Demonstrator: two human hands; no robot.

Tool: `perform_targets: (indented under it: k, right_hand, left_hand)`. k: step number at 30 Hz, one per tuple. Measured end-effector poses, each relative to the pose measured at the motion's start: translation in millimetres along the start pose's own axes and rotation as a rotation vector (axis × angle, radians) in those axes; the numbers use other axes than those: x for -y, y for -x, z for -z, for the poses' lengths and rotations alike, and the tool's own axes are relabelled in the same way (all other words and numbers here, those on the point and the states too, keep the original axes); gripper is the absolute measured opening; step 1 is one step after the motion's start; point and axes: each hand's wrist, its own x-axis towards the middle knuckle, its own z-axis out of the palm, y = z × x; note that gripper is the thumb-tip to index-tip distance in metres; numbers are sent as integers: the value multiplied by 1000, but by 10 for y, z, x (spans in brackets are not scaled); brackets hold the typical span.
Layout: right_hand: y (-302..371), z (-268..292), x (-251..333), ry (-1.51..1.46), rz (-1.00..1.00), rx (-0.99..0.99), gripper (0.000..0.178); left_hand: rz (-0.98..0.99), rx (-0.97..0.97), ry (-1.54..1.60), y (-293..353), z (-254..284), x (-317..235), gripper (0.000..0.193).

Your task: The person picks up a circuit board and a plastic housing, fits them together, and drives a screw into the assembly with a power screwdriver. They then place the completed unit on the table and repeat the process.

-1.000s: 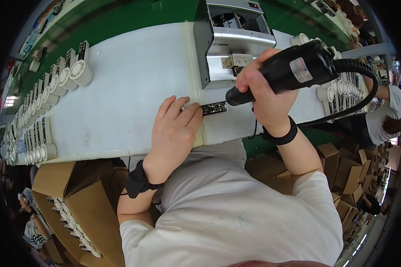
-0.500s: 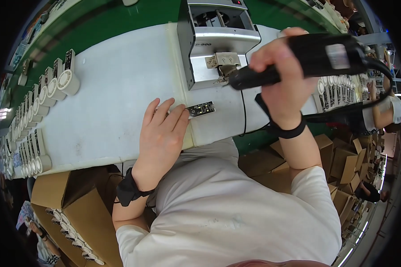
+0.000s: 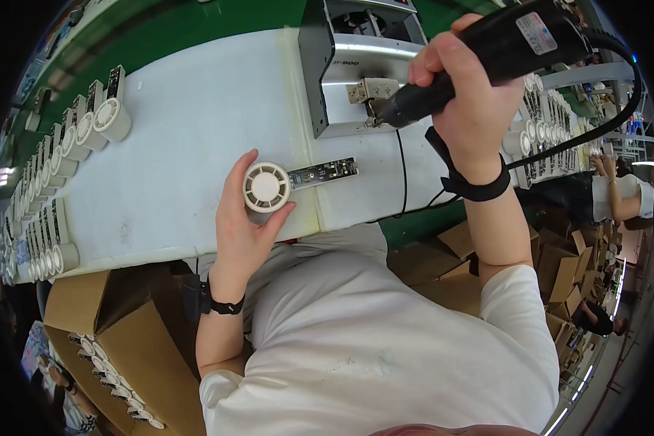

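My left hand (image 3: 243, 225) curves its thumb and fingers around the round white vented head of a small device (image 3: 267, 187) on the worktable. From that head a strip with a black circuit board (image 3: 325, 172) extends to the right. In my right hand (image 3: 472, 102) is a black electric screwdriver (image 3: 501, 43), its cable trailing off to the right. The screwdriver's tip points down-left at the metal outlet of a silver screw feeder (image 3: 356, 69); whether they touch I cannot tell.
Rows of similar white devices (image 3: 112, 120) line the table's left side, and more stand at the right (image 3: 538, 131). An open cardboard box (image 3: 131, 341) of them sits at lower left. A black cable (image 3: 404, 174) crosses the table. Another person (image 3: 618, 189) is at far right.
My left hand has turned from lying palm-down over the device to gripping its round head, now exposed. My right hand has moved the screwdriver, tilting it more steeply with its tip at the feeder.
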Motion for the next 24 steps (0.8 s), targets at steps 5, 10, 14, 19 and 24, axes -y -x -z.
perform_targets:
  k: [5, 10, 14, 19, 24]
  right_hand:
    - [341, -33, 180, 24, -82, -51, 31]
    - [592, -47, 130, 1, -75, 5, 34]
    - [643, -64, 78, -15, -82, 10, 34]
    - [638, -43, 1, -18, -87, 31, 34]
    - [645, -66, -34, -32, -82, 24, 31]
  left_hand:
    - [1, 49, -2, -20, 10, 52, 75]
    - [42, 56, 23, -19, 22, 40, 74]
    - [14, 62, -11, -23, 27, 52, 74]
    - [26, 52, 26, -11, 14, 46, 75]
    - [4, 50, 6, -21, 8, 66, 74]
